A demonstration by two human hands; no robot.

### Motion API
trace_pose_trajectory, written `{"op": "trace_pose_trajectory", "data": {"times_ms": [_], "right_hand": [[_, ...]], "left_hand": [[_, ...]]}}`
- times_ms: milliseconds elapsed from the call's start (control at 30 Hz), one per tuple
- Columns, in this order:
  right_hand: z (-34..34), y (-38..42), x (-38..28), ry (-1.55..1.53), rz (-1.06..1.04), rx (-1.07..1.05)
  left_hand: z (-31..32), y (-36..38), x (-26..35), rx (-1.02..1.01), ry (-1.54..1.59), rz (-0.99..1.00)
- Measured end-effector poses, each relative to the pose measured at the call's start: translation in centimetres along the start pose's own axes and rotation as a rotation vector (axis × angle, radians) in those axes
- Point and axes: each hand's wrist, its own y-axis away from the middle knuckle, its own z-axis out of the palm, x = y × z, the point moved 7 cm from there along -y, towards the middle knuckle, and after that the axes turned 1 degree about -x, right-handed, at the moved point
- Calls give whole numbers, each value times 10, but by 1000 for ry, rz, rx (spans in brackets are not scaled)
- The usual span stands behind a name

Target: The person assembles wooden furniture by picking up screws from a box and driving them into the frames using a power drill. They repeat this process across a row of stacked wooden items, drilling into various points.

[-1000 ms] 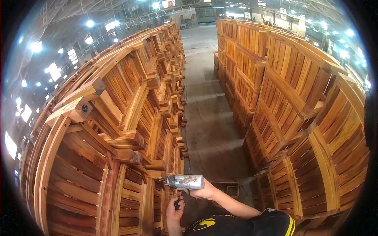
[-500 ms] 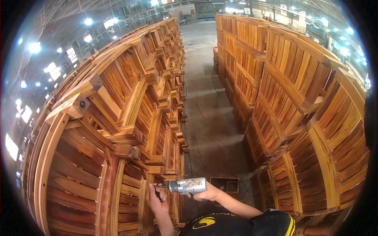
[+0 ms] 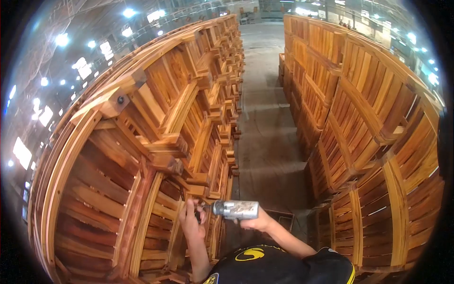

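My right hand (image 3: 255, 222) grips the handle of a cordless drill (image 3: 236, 209) with a scuffed silver body. The drill lies level in the view, its dark chuck end pointing left at my other hand. My left hand (image 3: 192, 223) is raised just beyond the drill's tip, fingers curled round a small dark thing that I cannot make out. Right behind these fingers stands a stacked wooden frame (image 3: 175, 236) with slats and thick rails.
On the left rises a long row of stacked slatted wooden furniture (image 3: 189, 102), with blocky ends jutting into the aisle. Another tall row of slatted panels (image 3: 359, 109) lines the right. Between them runs a concrete floor (image 3: 262, 118). A low frame (image 3: 285, 220) lies behind my right wrist.
The view has swung a little left, so the rows and aisle sit further right. Both hands and the drill appear slightly higher and further right, still close together.
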Motion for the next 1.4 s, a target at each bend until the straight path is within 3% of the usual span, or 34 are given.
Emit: {"op": "trace_pose_trajectory", "data": {"times_ms": [67,267,533,733,800,1033,1200,1400], "right_hand": [[-5,1,0,-43,8,39],[-11,0,10,-76,-56,146],[-17,5,33,-216,96,143],[-13,1,29,-152,42,132],[-13,1,35,-170,121,62],[-11,-4,32,-92,105,40],[-10,-7,33,-123,107,11],[-12,-9,35,-172,113,17]], "left_hand": [[14,1,2,-89,-56,5],[34,-4,-6,-110,-43,57],[29,-1,-21,-136,71,-90],[8,1,-39,-77,190,-229],[5,1,-34,-59,184,-219],[10,2,-14,-89,265,-126],[13,2,-4,-30,169,-34],[17,-2,3,-103,28,3]]}}
